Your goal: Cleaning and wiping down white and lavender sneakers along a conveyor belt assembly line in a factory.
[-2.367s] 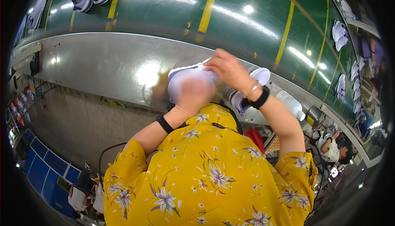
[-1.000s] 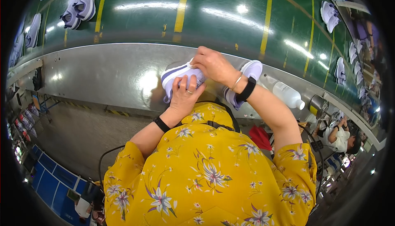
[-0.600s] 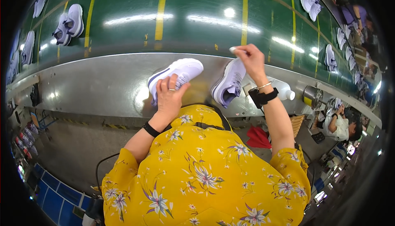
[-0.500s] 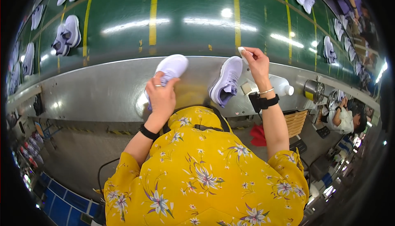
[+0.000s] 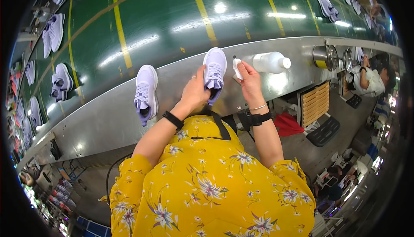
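Note:
My left hand (image 5: 195, 92) is closed on a lavender sneaker (image 5: 214, 66), gripping its left side near the collar; the laced shoe points its toe away from me. Between the thumb and fingers of my right hand (image 5: 250, 81) is a small white object (image 5: 237, 68) with a dark tip, too small to tell its kind. That hand is just right of the held shoe, apart from it. A matching lavender sneaker (image 5: 146, 91) stands untouched on the metal ledge (image 5: 103, 127) to the left, toe also away from me.
A white plastic bottle (image 5: 268, 62) lies on the ledge beyond my right hand. The green conveyor belt (image 5: 159, 25) with yellow lines carries several pairs of lavender shoes (image 5: 54, 34). A metal canister (image 5: 324, 57) stands at right, near a wooden-slatted chair (image 5: 315, 106). Another person (image 5: 368, 79) sits far right.
My left hand has let go of one sneaker, now standing at left, and taken hold of the other. My right hand has drawn back toward me, still holding the white object. The view has turned.

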`<state>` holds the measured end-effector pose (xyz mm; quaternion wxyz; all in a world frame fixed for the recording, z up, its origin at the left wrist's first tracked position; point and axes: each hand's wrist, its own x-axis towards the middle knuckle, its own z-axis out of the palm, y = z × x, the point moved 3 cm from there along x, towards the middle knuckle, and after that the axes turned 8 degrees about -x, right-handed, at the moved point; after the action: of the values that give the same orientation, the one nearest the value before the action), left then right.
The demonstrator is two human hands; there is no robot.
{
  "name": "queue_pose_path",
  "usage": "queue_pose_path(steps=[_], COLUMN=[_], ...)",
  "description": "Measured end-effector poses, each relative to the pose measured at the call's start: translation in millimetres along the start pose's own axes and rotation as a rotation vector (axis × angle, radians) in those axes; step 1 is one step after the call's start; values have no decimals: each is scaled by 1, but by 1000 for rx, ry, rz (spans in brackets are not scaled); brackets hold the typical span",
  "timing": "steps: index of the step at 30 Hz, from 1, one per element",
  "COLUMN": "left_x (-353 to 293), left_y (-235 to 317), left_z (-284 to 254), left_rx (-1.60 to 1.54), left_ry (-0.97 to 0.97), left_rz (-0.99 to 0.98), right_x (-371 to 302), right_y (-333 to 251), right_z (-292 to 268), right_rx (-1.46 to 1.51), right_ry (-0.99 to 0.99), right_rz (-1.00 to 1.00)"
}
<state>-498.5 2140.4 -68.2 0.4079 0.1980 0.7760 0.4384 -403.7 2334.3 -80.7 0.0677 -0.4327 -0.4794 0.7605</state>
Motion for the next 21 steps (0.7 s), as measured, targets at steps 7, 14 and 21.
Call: queue_pose_path(steps=[7,14,21], left_x=[-13,-16,-11], left_y=[-39,-57,-55], left_z=[-5,-6,-3], left_rx=[-463,-615,-462], left_ry=[68,96,120], left_rz=[18,30,32], right_x=[-1,-40,-16], right_y=[18,19,9], right_z=[-3,55,72], right_rx=[-456,-816,-926], right_ry=[220,157,162], right_rz=[-418,-830,-925])
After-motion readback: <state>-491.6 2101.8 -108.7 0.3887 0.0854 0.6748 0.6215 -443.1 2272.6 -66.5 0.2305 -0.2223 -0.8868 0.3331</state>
